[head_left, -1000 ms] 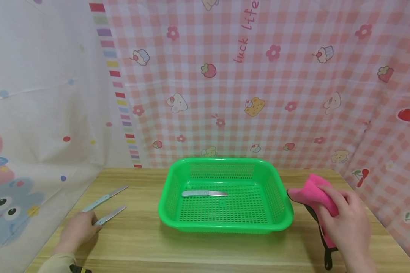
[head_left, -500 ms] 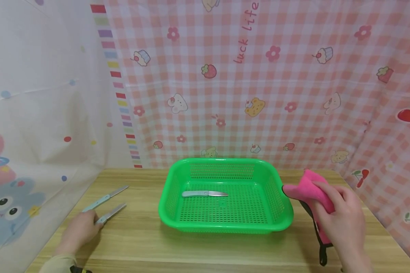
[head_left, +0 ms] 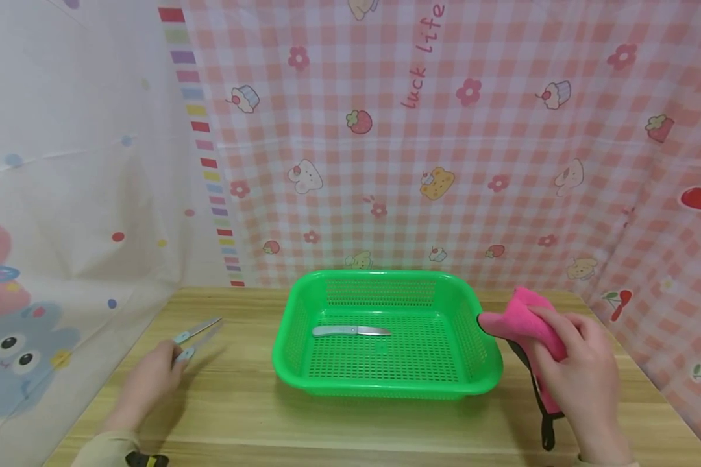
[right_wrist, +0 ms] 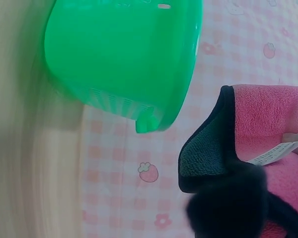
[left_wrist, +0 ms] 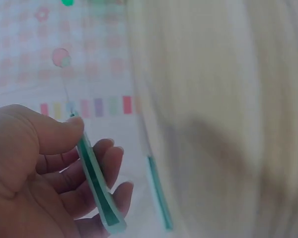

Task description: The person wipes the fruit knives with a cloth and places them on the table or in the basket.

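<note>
My left hand holds a small folding knife by its pale teal handle, thumb on one side and fingers on the other; its blade is blurred. In the left wrist view the slotted handle shows along the fingers. A second such knife lies just beyond that hand, its handle partly hidden. Inside the green basket lies a third knife, unfolded. My right hand grips a bunched pink towel with dark edging, right of the basket. In the right wrist view the towel shows a white label.
The basket stands mid-table, between the hands. Under everything is a wood-grain table. A pink checked curtain hangs behind the table, and a white patterned curtain closes off the left side.
My left hand has lifted the nearer knife and moved it a little forward and right, toward the other knife. The right hand with the towel has shifted slightly left toward the basket.
</note>
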Motion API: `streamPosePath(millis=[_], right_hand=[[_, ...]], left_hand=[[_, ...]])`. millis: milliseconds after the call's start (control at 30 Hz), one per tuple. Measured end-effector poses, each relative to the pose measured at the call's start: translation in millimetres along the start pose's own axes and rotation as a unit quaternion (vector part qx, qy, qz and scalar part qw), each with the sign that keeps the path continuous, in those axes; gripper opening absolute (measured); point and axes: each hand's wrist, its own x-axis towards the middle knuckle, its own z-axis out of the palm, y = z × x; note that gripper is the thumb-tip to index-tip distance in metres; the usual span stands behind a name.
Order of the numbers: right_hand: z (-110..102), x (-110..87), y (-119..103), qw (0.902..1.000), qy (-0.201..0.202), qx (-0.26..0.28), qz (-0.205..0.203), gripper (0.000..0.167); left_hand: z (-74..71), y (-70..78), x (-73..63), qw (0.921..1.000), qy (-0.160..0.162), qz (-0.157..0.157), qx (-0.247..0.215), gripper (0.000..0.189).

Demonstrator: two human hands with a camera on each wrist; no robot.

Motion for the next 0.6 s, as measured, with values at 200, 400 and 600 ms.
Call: streamPosePath(millis=[200, 400, 600], right_hand=[[0, 4.1, -4, 1.0000, -0.001, 0.005, -0.004, 0.042], [0, 7.9, -9, 0.9998, 0.002, 0.013, -0.012, 0.039], [3, 12.0, -14, 0.9991, 0.014, 0.032, -0.023, 0.040]], left_hand=[[-4.6, 21.2, 2.5, 0.9984, 0.044, 0.031, -0.020, 0.018], [-9.5, 47.9, 4.8, 0.9947, 0.065, 0.041, -0.068, 0.019], [-10.4, 72.8, 5.3, 0.9872, 0.086, 0.068, -0.116, 0.018]])
